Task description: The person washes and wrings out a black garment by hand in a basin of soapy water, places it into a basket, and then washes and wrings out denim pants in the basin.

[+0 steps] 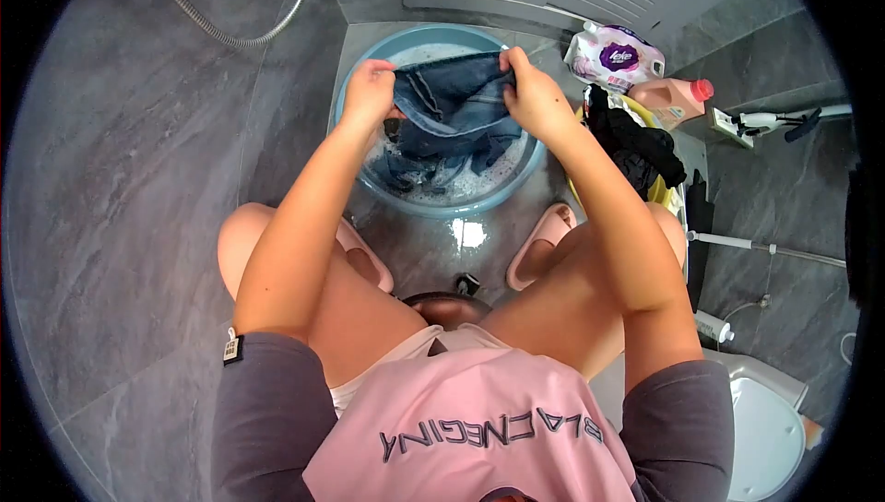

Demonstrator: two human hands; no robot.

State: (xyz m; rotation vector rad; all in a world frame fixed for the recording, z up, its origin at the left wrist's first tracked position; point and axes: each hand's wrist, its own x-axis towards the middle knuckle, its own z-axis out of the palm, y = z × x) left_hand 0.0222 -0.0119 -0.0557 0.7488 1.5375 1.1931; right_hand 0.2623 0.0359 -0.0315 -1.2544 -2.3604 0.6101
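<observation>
Wet blue jeans (456,101) are stretched between my two hands over a round blue basin (530,175). My left hand (371,96) grips one side of the waistband, fingers wrapped over the edge. On the opposite side, my right hand (530,96) pinches the waistband, thumb on top. The upper part of the jeans is lifted and sags open in the middle, while the lower part lies in soapy water (438,190) inside the basin. Foam clings along the basin's inner wall.
Right of the basin, dark clothes (636,147) fill a yellow tub (662,193). Behind it stand a pink bottle with a red cap (671,99) and a white-and-purple detergent pack (616,58). A shower hose (230,39) hangs upper left. A toilet (765,428) is at lower right.
</observation>
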